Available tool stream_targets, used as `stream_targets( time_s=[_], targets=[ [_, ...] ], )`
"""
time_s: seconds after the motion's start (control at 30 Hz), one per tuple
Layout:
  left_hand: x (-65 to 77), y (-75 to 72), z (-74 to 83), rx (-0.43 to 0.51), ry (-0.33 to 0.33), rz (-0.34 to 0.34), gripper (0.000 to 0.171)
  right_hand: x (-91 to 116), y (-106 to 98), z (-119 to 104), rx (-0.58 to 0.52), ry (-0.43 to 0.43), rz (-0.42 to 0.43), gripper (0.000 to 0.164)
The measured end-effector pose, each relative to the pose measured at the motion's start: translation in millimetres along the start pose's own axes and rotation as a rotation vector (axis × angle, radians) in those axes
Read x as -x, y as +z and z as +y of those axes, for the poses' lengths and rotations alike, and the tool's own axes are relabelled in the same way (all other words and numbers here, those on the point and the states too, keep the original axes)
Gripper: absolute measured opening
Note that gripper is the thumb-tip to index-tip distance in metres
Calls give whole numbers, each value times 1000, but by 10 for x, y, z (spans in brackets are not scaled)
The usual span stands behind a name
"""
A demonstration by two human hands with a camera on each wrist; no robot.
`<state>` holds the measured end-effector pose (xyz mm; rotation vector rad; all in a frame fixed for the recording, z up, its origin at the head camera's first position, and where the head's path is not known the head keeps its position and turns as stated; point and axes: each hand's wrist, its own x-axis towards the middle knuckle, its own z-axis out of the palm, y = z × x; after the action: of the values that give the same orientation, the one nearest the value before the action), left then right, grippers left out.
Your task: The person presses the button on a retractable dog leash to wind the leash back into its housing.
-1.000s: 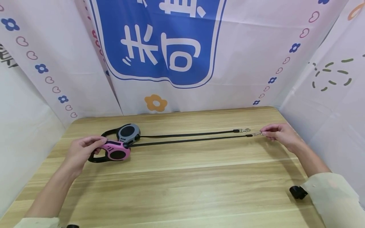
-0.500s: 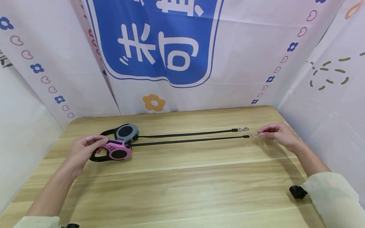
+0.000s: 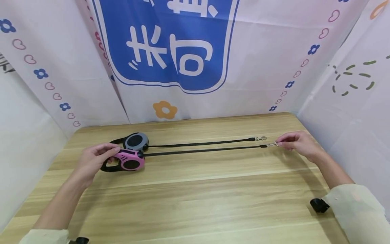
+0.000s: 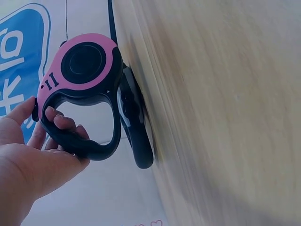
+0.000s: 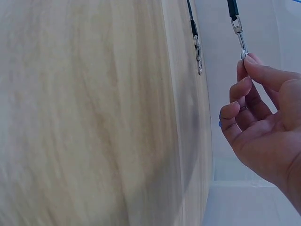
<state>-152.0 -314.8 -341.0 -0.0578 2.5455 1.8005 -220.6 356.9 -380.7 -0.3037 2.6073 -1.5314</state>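
Observation:
My left hand [image 3: 94,161] grips the black looped handle of a pink retractable dog leash [image 4: 84,61], its fingers passing through the loop and its thumb near the button. From the pink case a black strap [image 3: 201,151] runs nearly straight across to the right. At its far end my right hand [image 3: 297,144] pinches the silver snap hook [image 5: 242,44] between thumb and fingertips, held above the tabletop in the right wrist view. Just behind lies a grey retractable leash [image 3: 136,141] on the table, partly covered by the pink one, its strap pulled out alongside.
The wooden table [image 3: 195,203] extends toward me. The grey leash's silver hook [image 3: 260,138] lies on the wood close behind my right hand. White printed cloth [image 3: 256,67] hangs along the back and both sides, with a blue sign on it.
My left hand has moved a little to the right with the pink leash case, shortening the strap between the hands. The right hand keeps its pinch on the hook, almost unmoved.

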Motion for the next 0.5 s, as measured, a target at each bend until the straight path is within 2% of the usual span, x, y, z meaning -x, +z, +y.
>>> stream_targets(
  time_s=[0.27,0.5],
  targets=[
    [-11,64,42,12,7,-13,9,-14,-1,-6,12,-8,-15,16],
    [-11,86,66,-33,16,-20,8,-11,-5,-18,13,-15,-18,16]
  ],
)
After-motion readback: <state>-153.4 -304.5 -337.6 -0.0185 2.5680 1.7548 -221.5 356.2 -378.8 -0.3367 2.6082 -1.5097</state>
